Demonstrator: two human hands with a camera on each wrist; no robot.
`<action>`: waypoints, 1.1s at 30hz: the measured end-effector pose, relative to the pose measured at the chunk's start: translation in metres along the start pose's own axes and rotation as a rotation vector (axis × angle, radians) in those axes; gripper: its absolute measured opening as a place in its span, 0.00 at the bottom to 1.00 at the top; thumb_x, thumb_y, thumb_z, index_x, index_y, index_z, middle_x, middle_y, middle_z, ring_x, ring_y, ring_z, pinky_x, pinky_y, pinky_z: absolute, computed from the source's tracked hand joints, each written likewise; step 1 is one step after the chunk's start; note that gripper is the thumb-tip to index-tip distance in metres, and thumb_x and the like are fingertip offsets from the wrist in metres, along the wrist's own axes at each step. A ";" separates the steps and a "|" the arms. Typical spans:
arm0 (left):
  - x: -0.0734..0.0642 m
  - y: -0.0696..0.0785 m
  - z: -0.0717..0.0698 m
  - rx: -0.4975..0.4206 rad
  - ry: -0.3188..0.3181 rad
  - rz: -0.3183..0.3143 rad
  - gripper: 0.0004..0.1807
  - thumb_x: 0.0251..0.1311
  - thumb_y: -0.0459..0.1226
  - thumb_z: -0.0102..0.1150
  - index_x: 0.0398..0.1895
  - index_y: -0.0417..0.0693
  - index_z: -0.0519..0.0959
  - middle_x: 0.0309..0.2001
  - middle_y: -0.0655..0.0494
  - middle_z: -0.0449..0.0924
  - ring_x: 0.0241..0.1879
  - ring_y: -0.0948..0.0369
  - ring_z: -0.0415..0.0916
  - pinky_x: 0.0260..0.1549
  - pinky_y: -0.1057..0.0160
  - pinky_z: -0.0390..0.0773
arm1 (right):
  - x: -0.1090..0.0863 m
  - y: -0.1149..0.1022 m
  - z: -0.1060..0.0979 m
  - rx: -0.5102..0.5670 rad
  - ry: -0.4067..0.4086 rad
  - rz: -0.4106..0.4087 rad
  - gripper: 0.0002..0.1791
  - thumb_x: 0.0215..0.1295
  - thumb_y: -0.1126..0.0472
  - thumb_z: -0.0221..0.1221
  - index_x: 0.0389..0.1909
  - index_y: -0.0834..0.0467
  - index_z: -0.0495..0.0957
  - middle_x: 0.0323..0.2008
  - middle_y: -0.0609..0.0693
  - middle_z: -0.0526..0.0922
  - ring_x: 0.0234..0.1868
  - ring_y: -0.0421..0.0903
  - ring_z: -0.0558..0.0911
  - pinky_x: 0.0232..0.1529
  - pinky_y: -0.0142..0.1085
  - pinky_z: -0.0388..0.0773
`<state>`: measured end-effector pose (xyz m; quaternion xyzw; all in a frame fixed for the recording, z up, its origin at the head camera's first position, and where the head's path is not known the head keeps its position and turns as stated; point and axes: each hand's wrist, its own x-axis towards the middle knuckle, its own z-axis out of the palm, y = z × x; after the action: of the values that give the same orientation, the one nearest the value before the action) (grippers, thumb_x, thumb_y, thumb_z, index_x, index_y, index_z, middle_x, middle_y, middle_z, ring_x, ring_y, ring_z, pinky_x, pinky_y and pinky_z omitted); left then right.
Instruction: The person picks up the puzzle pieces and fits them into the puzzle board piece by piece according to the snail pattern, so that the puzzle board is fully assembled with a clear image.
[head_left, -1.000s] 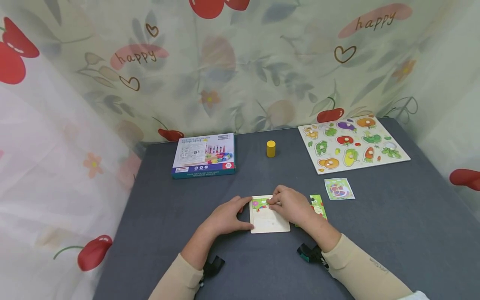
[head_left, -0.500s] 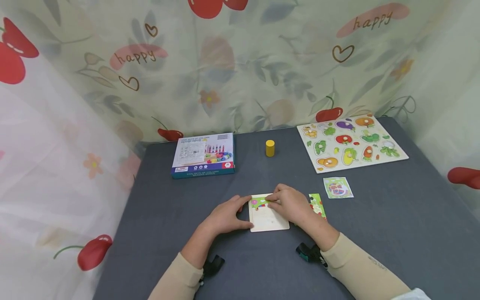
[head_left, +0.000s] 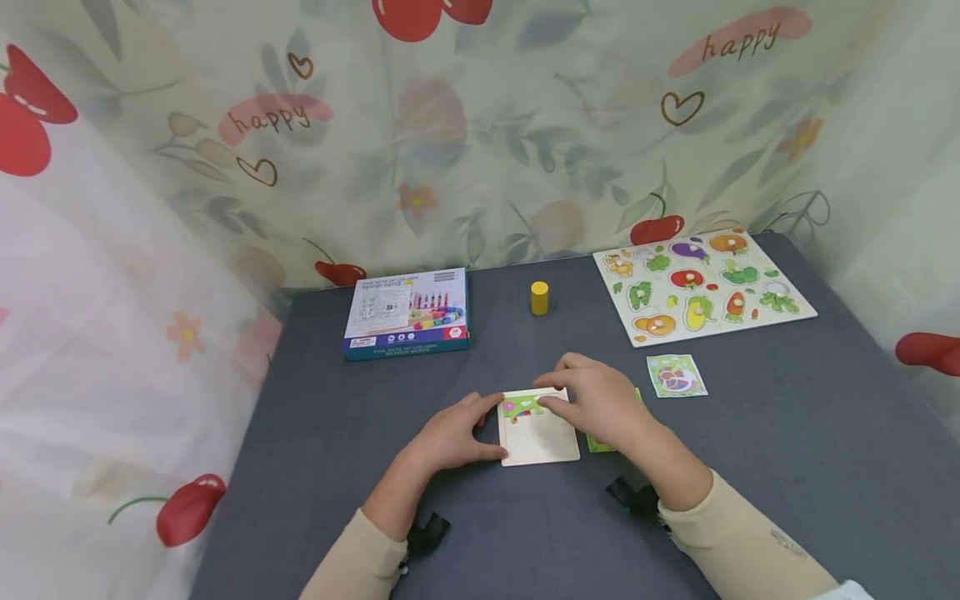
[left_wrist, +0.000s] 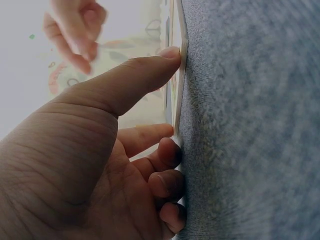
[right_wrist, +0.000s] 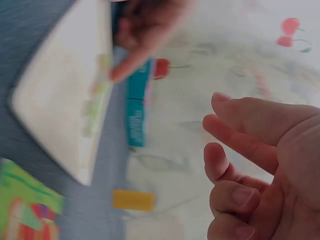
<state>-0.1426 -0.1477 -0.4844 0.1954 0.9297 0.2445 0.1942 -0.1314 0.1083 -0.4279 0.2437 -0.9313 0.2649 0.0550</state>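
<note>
A pale wooden puzzle board (head_left: pixel 540 442) lies in front of me, with a green printed strip of puzzle pieces (head_left: pixel 521 407) along its far edge. My left hand (head_left: pixel 453 433) holds its left side, thumb at the near corner and forefinger at the far one; the other fingers curl beside it in the left wrist view. Over the board's far right corner is my right hand (head_left: pixel 600 400), thumb and fingers apart with nothing between them, as the right wrist view (right_wrist: pixel 270 165) shows. Green printed puzzle pieces (head_left: pixel 600 446) lie right of the board, partly hidden under that hand.
A boxed set (head_left: pixel 408 312) lies at the back left, and a yellow cylinder (head_left: pixel 539 298) stands at the back middle. At the back right is a vegetable puzzle board (head_left: pixel 705 287). A small printed card (head_left: pixel 677 376) lies in front of it.
My right hand has let go of the strip of pieces, risen a little and moved right, its thumb and fingers spreading. The left hand stays at the board's side.
</note>
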 end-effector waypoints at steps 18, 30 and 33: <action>0.000 -0.001 0.000 0.024 0.004 0.021 0.47 0.56 0.57 0.74 0.78 0.56 0.66 0.37 0.58 0.67 0.29 0.60 0.66 0.27 0.61 0.62 | -0.024 -0.013 -0.073 0.063 0.207 -0.027 0.11 0.59 0.59 0.75 0.43 0.51 0.90 0.35 0.40 0.79 0.34 0.38 0.74 0.31 0.36 0.73; -0.001 0.000 0.000 0.023 0.006 0.025 0.47 0.56 0.57 0.74 0.78 0.55 0.66 0.37 0.58 0.67 0.30 0.60 0.67 0.28 0.61 0.63 | -0.033 0.005 -0.102 0.028 0.240 0.050 0.16 0.60 0.58 0.75 0.49 0.53 0.88 0.37 0.44 0.80 0.30 0.42 0.69 0.30 0.36 0.67; -0.001 -0.001 0.000 0.025 0.008 0.027 0.48 0.56 0.57 0.74 0.78 0.55 0.66 0.37 0.58 0.68 0.31 0.60 0.67 0.28 0.61 0.63 | -0.035 0.013 -0.108 0.023 0.222 0.081 0.17 0.60 0.57 0.74 0.50 0.54 0.87 0.38 0.46 0.81 0.29 0.43 0.69 0.30 0.36 0.67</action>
<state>-0.1417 -0.1486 -0.4847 0.2092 0.9307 0.2364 0.1846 -0.1095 0.1889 -0.3496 0.1756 -0.9256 0.3028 0.1443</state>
